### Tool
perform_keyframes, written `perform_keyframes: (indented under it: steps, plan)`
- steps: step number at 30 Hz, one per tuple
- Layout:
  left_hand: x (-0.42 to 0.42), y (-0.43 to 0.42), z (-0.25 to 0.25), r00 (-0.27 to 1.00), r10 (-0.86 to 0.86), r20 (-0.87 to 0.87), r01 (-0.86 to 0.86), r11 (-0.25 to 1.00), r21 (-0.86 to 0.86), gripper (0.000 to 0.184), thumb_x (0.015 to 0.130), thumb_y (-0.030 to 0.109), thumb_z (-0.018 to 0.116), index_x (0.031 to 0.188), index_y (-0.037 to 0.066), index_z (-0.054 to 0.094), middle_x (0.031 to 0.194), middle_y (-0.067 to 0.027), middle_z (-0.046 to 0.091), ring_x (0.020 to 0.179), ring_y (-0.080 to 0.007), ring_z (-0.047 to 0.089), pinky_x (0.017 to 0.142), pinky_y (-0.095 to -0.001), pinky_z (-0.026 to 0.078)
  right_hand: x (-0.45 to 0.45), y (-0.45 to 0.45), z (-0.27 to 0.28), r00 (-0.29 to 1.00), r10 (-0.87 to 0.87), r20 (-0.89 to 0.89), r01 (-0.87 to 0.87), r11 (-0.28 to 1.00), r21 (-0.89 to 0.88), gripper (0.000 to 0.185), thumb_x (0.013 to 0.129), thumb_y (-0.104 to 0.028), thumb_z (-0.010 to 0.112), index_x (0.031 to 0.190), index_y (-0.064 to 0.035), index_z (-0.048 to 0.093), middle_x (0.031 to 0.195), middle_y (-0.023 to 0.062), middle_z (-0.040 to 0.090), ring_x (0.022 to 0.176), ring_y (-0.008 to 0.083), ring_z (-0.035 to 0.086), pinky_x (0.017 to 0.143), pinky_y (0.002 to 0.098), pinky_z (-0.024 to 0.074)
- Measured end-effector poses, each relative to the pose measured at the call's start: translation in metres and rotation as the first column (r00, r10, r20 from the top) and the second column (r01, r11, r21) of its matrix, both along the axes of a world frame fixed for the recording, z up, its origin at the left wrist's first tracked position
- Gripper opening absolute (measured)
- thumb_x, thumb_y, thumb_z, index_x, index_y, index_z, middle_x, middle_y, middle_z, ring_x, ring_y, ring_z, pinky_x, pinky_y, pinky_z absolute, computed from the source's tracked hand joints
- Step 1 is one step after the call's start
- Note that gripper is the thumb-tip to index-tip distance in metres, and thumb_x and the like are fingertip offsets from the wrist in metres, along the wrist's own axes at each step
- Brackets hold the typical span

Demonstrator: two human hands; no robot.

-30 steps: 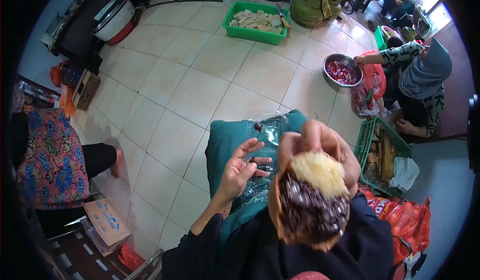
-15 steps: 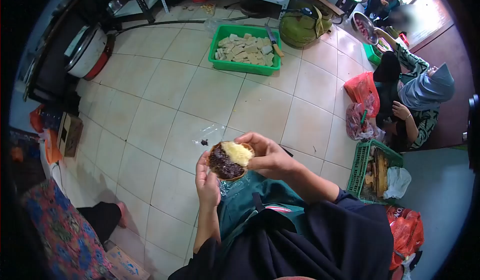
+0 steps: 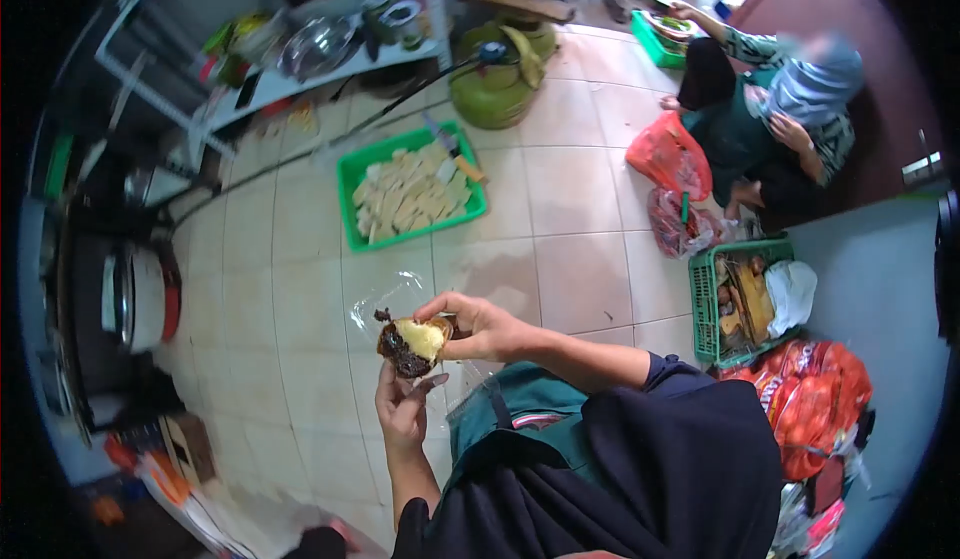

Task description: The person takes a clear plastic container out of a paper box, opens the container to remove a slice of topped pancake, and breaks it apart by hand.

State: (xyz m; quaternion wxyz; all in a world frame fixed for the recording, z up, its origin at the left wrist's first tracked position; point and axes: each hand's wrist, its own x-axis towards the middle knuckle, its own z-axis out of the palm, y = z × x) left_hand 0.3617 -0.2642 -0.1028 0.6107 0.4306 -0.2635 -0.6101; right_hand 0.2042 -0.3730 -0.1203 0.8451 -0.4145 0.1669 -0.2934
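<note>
Between my hands, above my lap, is a round pastry (image 3: 408,347) with a golden-brown edge. One part of its topping is dark like chocolate, the other pale yellow. My right hand (image 3: 490,327) pinches the yellow side with thumb and fingers. From below, my left hand (image 3: 403,411) supports the dark edge with its fingertips, its thumb pointing off to the right. A dark crumbly bit sticks up at the pastry's upper left. Clear plastic (image 3: 385,304) shows just behind it.
Ahead on the tiles, a green tray (image 3: 362,243) holds pale cut pieces and a knife (image 3: 462,157). Beyond stand a green gas cylinder (image 3: 492,91) and a metal shelf (image 3: 290,87). A co-worker (image 3: 790,109) sits right, near red bags (image 3: 672,157) and a green crate (image 3: 706,304).
My view has swung, bringing more of the shelf in. The pastry has tilted, and my left thumb has come away from its face. The co-worker's raised metal bowl is lower.
</note>
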Motion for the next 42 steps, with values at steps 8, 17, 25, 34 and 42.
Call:
perform_keyframes:
  steps: [8, 17, 25, 34, 42]
  plan:
    - [-0.042, -0.089, -0.003, 0.964, -0.184, -0.192, 0.202, 0.976, 0.079, 0.072, 0.063, 0.004, 0.043, 0.135, -0.002, 0.035, 0.131, -0.0148, 0.047, 0.122, -0.0268, 0.046, 0.092, -0.0483, 0.048, -0.06, -0.067, 0.003, 0.979, -0.144, -0.144, 0.137, 0.989, -0.062, 0.045, 0.083, 0.005, 0.061, 0.124, -0.0024, 0.043, 0.116, 0.0088, 0.056, 0.107, 0.0137, 0.054, 0.09, 0.0281, 0.0456]
    - [0.021, -0.118, -0.03, 0.877, -0.386, -0.286, 0.402, 0.916, -0.002, 0.07, 0.07, 0.009, 0.046, 0.137, 0.0, 0.031, 0.131, -0.0136, 0.046, 0.121, -0.0263, 0.046, 0.092, -0.0474, 0.045, -0.005, -0.056, -0.019, 0.899, -0.401, -0.174, 0.404, 0.915, -0.021, 0.048, 0.083, 0.005, 0.06, 0.126, -0.0026, 0.042, 0.115, 0.008, 0.055, 0.106, 0.0141, 0.055, 0.09, 0.0288, 0.0468]
    - [0.134, -0.096, -0.035, 0.938, -0.248, -0.243, 0.291, 0.943, 0.16, 0.066, 0.087, 0.057, 0.029, 0.134, 0.011, 0.041, 0.129, -0.0078, 0.05, 0.119, -0.0269, 0.047, 0.091, -0.0505, 0.041, 0.112, -0.05, -0.009, 0.921, -0.275, -0.277, 0.292, 0.956, 0.021, 0.05, 0.081, 0.008, 0.06, 0.126, -0.0026, 0.042, 0.117, 0.0081, 0.053, 0.109, 0.0153, 0.053, 0.093, 0.0309, 0.0456]
    - [0.19, -0.067, -0.01, 0.957, 0.033, -0.29, 0.009, 0.99, 0.142, 0.066, 0.094, 0.054, 0.016, 0.132, 0.008, 0.043, 0.124, -0.011, 0.055, 0.112, -0.0274, 0.052, 0.086, -0.0498, 0.047, 0.186, -0.062, 0.019, 0.977, -0.01, -0.211, -0.015, 0.993, -0.117, 0.048, 0.082, 0.007, 0.061, 0.125, -0.0052, 0.042, 0.114, 0.006, 0.054, 0.106, 0.0125, 0.053, 0.094, 0.0285, 0.0423]
    - [0.204, -0.118, -0.014, 0.935, 0.119, -0.334, -0.071, 0.986, 0.154, 0.074, 0.093, 0.058, 0.009, 0.133, 0.006, 0.043, 0.124, -0.0134, 0.055, 0.112, -0.0291, 0.053, 0.086, -0.0513, 0.047, 0.202, -0.137, 0.014, 0.967, 0.213, -0.141, -0.22, 0.975, -0.036, 0.049, 0.08, 0.007, 0.063, 0.125, -0.0022, 0.043, 0.117, 0.0053, 0.053, 0.108, 0.0132, 0.051, 0.094, 0.0279, 0.0415]
